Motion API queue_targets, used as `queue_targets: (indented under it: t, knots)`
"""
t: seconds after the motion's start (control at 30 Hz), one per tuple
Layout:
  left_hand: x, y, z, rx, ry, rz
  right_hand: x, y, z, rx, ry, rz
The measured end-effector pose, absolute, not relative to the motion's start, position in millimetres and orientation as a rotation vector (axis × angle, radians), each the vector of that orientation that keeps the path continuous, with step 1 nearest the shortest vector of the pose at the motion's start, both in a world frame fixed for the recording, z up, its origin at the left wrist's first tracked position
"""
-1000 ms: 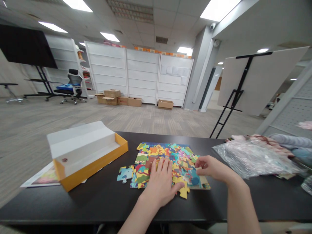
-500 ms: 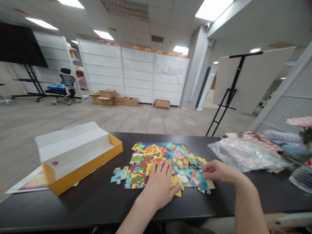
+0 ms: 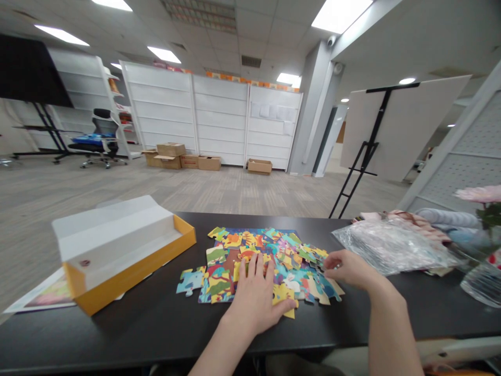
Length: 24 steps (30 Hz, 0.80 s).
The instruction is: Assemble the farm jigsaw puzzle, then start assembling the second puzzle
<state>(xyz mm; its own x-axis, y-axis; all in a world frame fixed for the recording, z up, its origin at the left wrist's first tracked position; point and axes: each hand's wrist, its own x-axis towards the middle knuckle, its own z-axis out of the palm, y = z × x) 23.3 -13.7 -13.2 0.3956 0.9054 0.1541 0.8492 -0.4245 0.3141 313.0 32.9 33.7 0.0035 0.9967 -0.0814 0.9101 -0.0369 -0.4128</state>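
Colourful puzzle pieces (image 3: 219,282) lie in a loose, overlapping layer over a printed sheet with a blue edge (image 3: 287,231) on the black table. My left hand (image 3: 256,297) rests palm down on the pieces near the front, fingers spread and thumb over a yellow piece (image 3: 282,295). At the right edge of the pile is my right hand (image 3: 346,267), its fingers curled together beside the green and blue pieces; what they pinch, if anything, is hidden. A light blue piece (image 3: 190,281) sticks out at the left.
A yellow box (image 3: 136,277) with its white lid raised stands left, partly over a printed sheet (image 3: 50,295). Clear plastic packaging (image 3: 395,245), folded cloths and a vase with a pink flower (image 3: 479,194) are at the right. The black table's (image 3: 156,334) front edge runs close below.
My right hand has shifted up slightly, off the blue piece at the pile's right edge, which now lies at a different angle. My left hand stays on the pieces.
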Motion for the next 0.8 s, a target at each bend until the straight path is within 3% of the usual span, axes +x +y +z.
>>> queue_targets:
  t: [0.3,0.8]
  knots:
    - [21.1,-13.3,-14.1,2.460,1.581,0.466,231.9,44.8,37.6,-1.722,-2.216,0.247]
    - [16.2,-19.0,-12.4,2.578,1.587,0.551,211.3,49.5,25.6,-1.715,-2.304,0.292]
